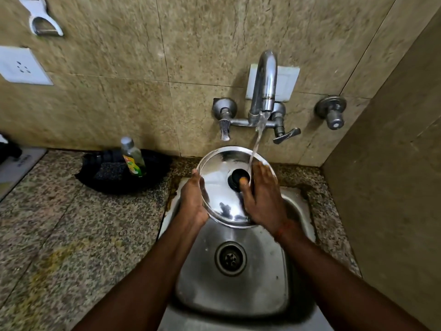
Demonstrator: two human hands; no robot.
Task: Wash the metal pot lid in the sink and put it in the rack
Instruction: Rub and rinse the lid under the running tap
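Note:
A round shiny metal pot lid (222, 187) with a black knob (236, 179) is held tilted over the steel sink (241, 290). My left hand (193, 201) grips its left rim from underneath. My right hand (265, 197) lies flat on the lid's right side, its thumb touching the knob. Water runs from the chrome tap (265, 84) and lands on the lid near the knob. No rack is in view.
A dish-soap bottle (132, 157) and a dark scrub pad (109, 172) sit in a black tray (95, 183) on the granite counter (71, 235) to the left. Tap levers (285, 134) stick out of the tiled wall. A side wall (393, 187) closes in on the right.

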